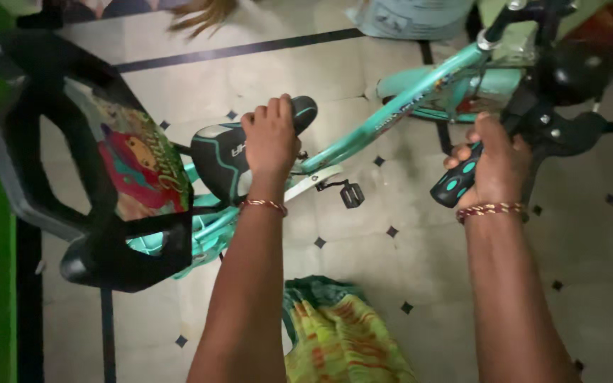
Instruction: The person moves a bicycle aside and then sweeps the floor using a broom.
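Bike [391, 113] lies across the pale tiled floor [462, 284], with a smooth teal metal frame and a small black pedal [352, 193] below it. Left hand [271, 138] is clamped over the padded black saddle [228, 159] with its teal piping. Right hand [494, 167] is wrapped around the rubbery black grip [455, 183] dotted teal. Far left there's a chunky black plastic backrest [108, 177] with a colourful cartoon panel, and crinkly yellow-green cloth [335, 333] near me.

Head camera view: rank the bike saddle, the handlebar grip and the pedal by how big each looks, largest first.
1. Saddle, partly covered by the left hand.
2. Handlebar grip, partly hidden in the right hand.
3. Pedal.
The pedal sits farther from the camera, so its true size is unsure.
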